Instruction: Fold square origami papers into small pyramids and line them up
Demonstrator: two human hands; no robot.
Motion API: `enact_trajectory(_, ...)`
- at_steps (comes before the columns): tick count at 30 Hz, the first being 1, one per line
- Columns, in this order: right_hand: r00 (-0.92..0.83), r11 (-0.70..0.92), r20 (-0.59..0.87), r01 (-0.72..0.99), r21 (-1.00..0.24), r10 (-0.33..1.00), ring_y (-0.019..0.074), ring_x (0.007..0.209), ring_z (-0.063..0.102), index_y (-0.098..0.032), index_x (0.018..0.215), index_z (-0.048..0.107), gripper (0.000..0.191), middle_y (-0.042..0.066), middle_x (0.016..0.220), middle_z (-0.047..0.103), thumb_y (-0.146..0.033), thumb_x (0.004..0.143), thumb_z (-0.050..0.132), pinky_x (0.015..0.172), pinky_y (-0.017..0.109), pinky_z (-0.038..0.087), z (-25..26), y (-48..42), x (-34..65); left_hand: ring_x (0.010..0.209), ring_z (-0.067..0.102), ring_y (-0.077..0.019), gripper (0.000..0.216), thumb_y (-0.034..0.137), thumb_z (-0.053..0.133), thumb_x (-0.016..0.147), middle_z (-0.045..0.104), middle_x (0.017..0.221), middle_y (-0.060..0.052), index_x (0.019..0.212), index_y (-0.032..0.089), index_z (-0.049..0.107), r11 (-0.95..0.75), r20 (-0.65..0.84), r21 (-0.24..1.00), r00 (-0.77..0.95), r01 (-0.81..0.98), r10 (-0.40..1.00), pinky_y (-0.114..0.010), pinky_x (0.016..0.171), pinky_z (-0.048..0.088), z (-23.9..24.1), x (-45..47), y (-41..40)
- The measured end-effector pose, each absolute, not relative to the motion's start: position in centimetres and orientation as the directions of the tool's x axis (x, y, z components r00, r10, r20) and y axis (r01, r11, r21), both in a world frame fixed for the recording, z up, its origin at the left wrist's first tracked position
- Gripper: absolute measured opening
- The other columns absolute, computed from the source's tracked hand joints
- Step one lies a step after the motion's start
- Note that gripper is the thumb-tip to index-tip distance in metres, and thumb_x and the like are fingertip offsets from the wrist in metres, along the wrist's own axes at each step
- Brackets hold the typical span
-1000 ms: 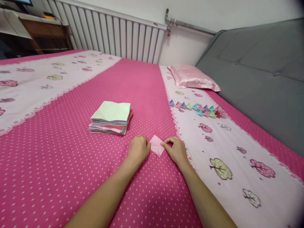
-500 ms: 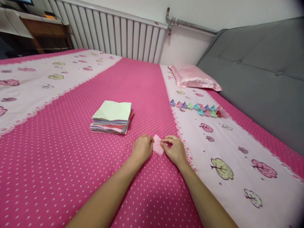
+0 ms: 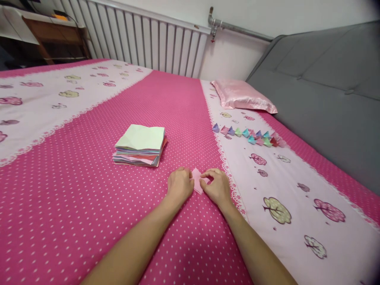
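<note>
A small folded piece of pink origami paper (image 3: 196, 181) lies on the dotted pink bedspread (image 3: 190, 233) between my hands. My left hand (image 3: 180, 183) is closed at the paper's left edge, thumb and fingers pressed together on it. From the other side my right hand (image 3: 217, 184) pinches the right edge between thumb and forefinger. Part of the paper is hidden behind the fingers of both hands. Up and to the left rests a stack of square coloured paper (image 3: 140, 137), with a pale green sheet on top.
Several small folded paper pieces (image 3: 245, 133) in mixed colours stand in two rows on the white strip at right. Behind them is a pink satin pillow (image 3: 242, 95). A grey headboard (image 3: 323, 79) rises at right, a white radiator (image 3: 142, 37) at the back.
My left hand has shifted slightly right, covering more of the paper's left edge. The fingers of my right hand have moved a little on its right side.
</note>
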State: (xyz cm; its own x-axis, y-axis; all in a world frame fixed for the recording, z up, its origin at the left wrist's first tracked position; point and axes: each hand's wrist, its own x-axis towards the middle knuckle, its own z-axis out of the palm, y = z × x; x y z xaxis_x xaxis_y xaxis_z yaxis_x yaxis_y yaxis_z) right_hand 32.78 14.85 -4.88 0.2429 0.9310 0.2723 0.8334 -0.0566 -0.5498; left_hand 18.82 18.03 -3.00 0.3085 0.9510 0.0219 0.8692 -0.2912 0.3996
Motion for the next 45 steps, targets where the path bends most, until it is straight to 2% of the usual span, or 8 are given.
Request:
enact_trajectory(8, 0.26, -0.076, 0.226, 0.796, -0.6, 0.939, 0.0202, 0.084, 0.058, -0.023, 0.074, 0.071, 0.021, 0.004, 0.088, 0.065, -0.016, 0.064, 0.054, 0.081, 0.035, 0.043, -5.1, 14.9, 33.8, 0.077, 0.061, -0.0197, 0.02, 0.013, 0.046, 0.073, 0.066, 0.085, -0.009, 0.082, 0.017, 0.064, -0.241, -0.034, 0.465, 0.289, 0.852, 0.957, -0.028, 0.067, 0.042, -2.4, 18.5, 18.3)
enact_trajectory(20, 0.252, -0.028, 0.243, 0.747, -0.665, 0.937, 0.0175, 0.084, 0.061, -0.02, 0.075, 0.07, 0.037, 0.004, 0.088, 0.068, -0.003, 0.064, 0.04, 0.084, 0.033, 0.045, -4.7, 14.7, 34.3, 0.081, 0.06, -0.0193, 0.027, 0.006, 0.042, 0.072, 0.065, 0.086, -0.009, 0.082, 0.017, 0.065, -0.247, -0.019, 0.465, 0.289, 0.85, 0.957, -0.027, 0.072, 0.042, -2.3, 17.6, 18.6)
enact_trajectory(26, 0.352, -0.067, 0.188, 0.601, -0.797, 0.917, 0.0192, 0.083, 0.062, -0.015, 0.098, 0.061, 0.028, 0.008, 0.091, 0.068, -0.027, 0.08, 0.042, 0.077, 0.033, 0.047, -4.5, 14.7, 34.0, 0.084, 0.06, -0.0192, 0.03, 0.008, 0.038, 0.075, 0.065, 0.088, -0.01, 0.083, 0.016, 0.066, -0.258, -0.015, 0.484, 0.303, 0.836, 0.953, -0.027, 0.075, 0.042, -2.2, 17.5, 18.8)
enact_trajectory(30, 0.271, -0.05, 0.145, 0.602, -0.797, 0.952, 0.0173, 0.073, 0.061, -0.014, 0.109, 0.056, 0.043, 0.009, 0.092, 0.066, -0.039, 0.075, 0.054, 0.071, 0.032, 0.048, -4.5, 14.7, 33.9, 0.085, 0.06, -0.0189, 0.031, 0.01, 0.036, 0.077, 0.065, 0.089, -0.01, 0.081, 0.015, 0.066, -0.256, -0.044, 0.472, 0.312, 0.844, 0.949, -0.027, 0.076, 0.042, -1.7, 17.6, 18.6)
enact_trajectory(34, 0.244, -0.056, 0.109, 0.581, -0.812, 0.964, 0.0134, 0.063, 0.057, -0.016, 0.11, 0.056, 0.046, 0.006, 0.091, 0.066, -0.032, 0.067, 0.063, 0.068, 0.031, 0.047, -4.9, 14.8, 34.0, 0.082, 0.06, -0.0196, 0.032, 0.013, 0.034, 0.078, 0.066, 0.086, -0.012, 0.079, 0.013, 0.067, -0.285, -0.034, 0.489, 0.344, 0.825, 0.938, -0.029, 0.075, 0.042, -1.2, 17.7, 18.4)
enact_trajectory(37, 0.227, -0.063, 0.038, 0.423, -0.904, 0.973, 0.0124, 0.06, 0.056, -0.015, 0.11, 0.056, 0.047, 0.003, 0.081, 0.065, -0.029, 0.066, 0.063, 0.06, 0.027, 0.047, -5.1, 14.8, 34.1, 0.08, 0.059, -0.0193, 0.029, 0.014, 0.037, 0.077, 0.067, 0.084, -0.01, 0.078, 0.014, 0.066, -0.298, -0.023, 0.567, 0.376, 0.768, 0.926, -0.029, 0.073, 0.042, -1.3, 17.6, 18.3)
enact_trajectory(40, 0.21, -0.086, -0.052, 0.159, -0.983, 0.976, 0.0135, 0.062, 0.059, -0.014, 0.106, 0.058, 0.046, 0.002, 0.076, 0.065, -0.03, 0.064, 0.066, 0.06, 0.027, 0.047, -4.8, 14.8, 33.9, 0.077, 0.059, -0.0165, 0.026, 0.012, 0.039, 0.074, 0.067, 0.082, -0.007, 0.078, 0.014, 0.065, -0.269, -0.026, 0.722, 0.414, 0.638, 0.91, -0.027, 0.07, 0.043, -2.0, 17.6, 18.6)
enact_trajectory(45, 0.176, -0.096, -0.132, -0.194, -0.976, 0.975, 0.0183, 0.079, 0.064, -0.018, 0.097, 0.062, 0.037, 0.005, 0.09, 0.068, -0.035, 0.064, 0.068, 0.076, 0.032, 0.048, -3.5, 14.5, 33.4, 0.065, 0.059, -0.0126, 0.036, 0.018, 0.056, 0.069, 0.065, 0.08, -0.006, 0.104, 0.01, 0.052, 0.059, -0.115, 0.985, 0.363, 0.161, 0.924, -0.024, 0.061, 0.045, -2.5, 18.1, 18.7)
